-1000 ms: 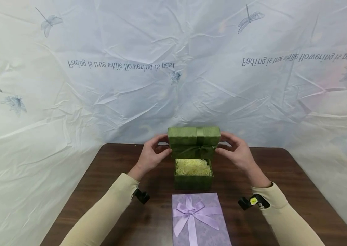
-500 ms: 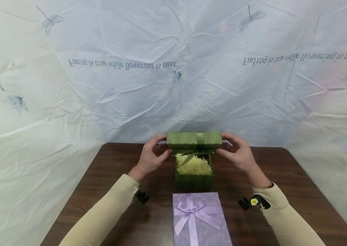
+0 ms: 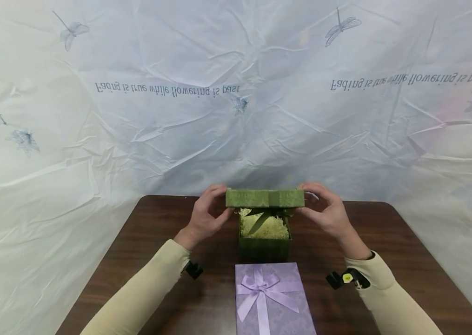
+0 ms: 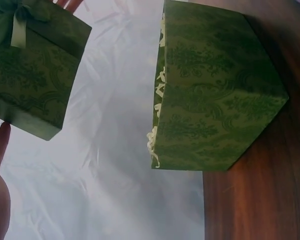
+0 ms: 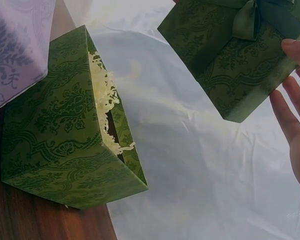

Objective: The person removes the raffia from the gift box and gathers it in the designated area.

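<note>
Both hands hold a green box lid point(image 3: 252, 198) level above the table. My left hand point(image 3: 207, 215) pinches its left end, and my right hand point(image 3: 325, 210) pinches the right end, fingers above and thumbs below. From the head its side wall shows, with a ribbon end dangling underneath. Both wrist views show the lid's patterned face and green bow point(image 4: 20, 22), which points downward. Below and slightly nearer stands the green gift box point(image 3: 265, 250), uncovered. Pale yellow shredded paper point(image 3: 271, 227) fills it to the rim; some strands stick out in the right wrist view.
A lilac gift box point(image 3: 275, 304) with a satin bow lies just in front of the green box. The dark wooden table point(image 3: 143, 260) has a crumpled pale sheet point(image 3: 177, 135) hanging behind it and at both sides.
The lid has tipped over, so its bow face has turned from facing me to facing down. It has come slightly lower; both hands keep their hold. The two boxes stay put.
</note>
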Demonstrator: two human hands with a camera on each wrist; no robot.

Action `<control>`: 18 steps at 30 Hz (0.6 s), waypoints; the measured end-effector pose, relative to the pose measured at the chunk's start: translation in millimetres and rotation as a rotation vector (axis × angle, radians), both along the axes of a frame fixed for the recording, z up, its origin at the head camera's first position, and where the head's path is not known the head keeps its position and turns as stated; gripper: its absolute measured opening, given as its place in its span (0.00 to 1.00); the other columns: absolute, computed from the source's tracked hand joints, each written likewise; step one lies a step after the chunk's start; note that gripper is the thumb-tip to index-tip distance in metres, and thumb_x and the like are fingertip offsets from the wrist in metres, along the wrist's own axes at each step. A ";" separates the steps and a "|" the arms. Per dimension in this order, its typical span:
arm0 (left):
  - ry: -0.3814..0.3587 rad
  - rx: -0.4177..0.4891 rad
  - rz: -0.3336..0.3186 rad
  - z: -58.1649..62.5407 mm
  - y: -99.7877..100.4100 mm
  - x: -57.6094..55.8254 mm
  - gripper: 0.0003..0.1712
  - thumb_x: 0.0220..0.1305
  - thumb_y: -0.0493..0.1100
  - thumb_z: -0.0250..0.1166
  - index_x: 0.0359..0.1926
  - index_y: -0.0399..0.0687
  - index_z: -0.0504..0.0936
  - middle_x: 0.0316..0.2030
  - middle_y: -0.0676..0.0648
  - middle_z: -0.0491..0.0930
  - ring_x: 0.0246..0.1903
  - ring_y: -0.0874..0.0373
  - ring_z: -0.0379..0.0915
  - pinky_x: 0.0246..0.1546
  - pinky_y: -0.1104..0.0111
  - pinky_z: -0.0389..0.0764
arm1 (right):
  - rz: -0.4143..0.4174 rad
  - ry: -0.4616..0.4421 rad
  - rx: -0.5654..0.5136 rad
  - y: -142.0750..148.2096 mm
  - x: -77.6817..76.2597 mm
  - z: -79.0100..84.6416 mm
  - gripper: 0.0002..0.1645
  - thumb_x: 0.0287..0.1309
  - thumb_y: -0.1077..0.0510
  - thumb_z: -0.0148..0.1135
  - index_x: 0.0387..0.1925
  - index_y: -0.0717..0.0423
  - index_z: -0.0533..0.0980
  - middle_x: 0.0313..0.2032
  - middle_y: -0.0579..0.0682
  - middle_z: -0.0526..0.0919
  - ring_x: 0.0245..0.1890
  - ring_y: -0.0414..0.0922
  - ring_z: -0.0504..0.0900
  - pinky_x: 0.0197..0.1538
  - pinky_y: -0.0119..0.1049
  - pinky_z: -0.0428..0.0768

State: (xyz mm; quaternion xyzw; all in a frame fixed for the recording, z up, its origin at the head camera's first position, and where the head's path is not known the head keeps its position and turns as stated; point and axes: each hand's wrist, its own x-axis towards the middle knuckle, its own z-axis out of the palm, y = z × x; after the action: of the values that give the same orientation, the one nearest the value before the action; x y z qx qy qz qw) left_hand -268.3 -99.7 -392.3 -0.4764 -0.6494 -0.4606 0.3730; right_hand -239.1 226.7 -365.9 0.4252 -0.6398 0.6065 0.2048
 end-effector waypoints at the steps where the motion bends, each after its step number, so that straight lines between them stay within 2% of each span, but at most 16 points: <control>1: 0.023 -0.004 0.009 0.7 -0.2 0.0 0.22 0.60 0.35 0.66 0.54 0.30 0.75 0.48 0.34 0.75 0.49 0.49 0.75 0.51 0.68 0.81 | 0.006 0.014 -0.004 0.0 -0.2 0.2 0.29 0.43 0.84 0.65 0.52 0.74 0.74 0.51 0.54 0.78 0.55 0.45 0.76 0.58 0.33 0.79; 4: 0.080 -0.021 0.039 3.1 -1.0 1.0 0.22 0.65 0.42 0.62 0.53 0.30 0.75 0.48 0.35 0.76 0.49 0.46 0.75 0.52 0.66 0.79 | 0.029 0.043 -0.014 0.2 -0.1 0.7 0.27 0.44 0.82 0.66 0.50 0.79 0.72 0.51 0.56 0.78 0.55 0.47 0.76 0.57 0.33 0.79; 7: 0.129 -0.040 0.050 5.3 -2.0 2.8 0.22 0.64 0.42 0.61 0.53 0.30 0.75 0.48 0.36 0.76 0.49 0.46 0.75 0.54 0.65 0.77 | 0.036 0.070 -0.010 1.0 0.1 0.3 0.25 0.47 0.80 0.67 0.50 0.78 0.72 0.51 0.56 0.78 0.56 0.48 0.76 0.56 0.33 0.79; 13: 0.216 -0.074 0.023 9.3 -2.8 6.0 0.20 0.62 0.37 0.59 0.52 0.27 0.73 0.48 0.34 0.74 0.48 0.44 0.73 0.52 0.63 0.77 | 0.071 0.114 -0.013 2.2 0.8 -0.5 0.23 0.50 0.76 0.67 0.49 0.78 0.72 0.51 0.59 0.77 0.56 0.51 0.76 0.57 0.33 0.79; 18: 0.283 -0.096 -0.008 12.1 -1.3 6.4 0.21 0.55 0.32 0.58 0.50 0.26 0.73 0.46 0.32 0.73 0.47 0.44 0.72 0.50 0.63 0.77 | 0.122 0.159 -0.016 3.5 2.3 -1.2 0.23 0.52 0.73 0.67 0.48 0.81 0.70 0.52 0.63 0.75 0.57 0.53 0.75 0.60 0.37 0.77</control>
State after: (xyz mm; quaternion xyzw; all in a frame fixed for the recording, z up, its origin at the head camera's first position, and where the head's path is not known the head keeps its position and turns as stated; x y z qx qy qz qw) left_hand -261.9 -101.0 -380.2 -0.5565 -0.6096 -0.3587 0.4359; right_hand -236.8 230.3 -367.1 0.5085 -0.5895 0.5875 0.2211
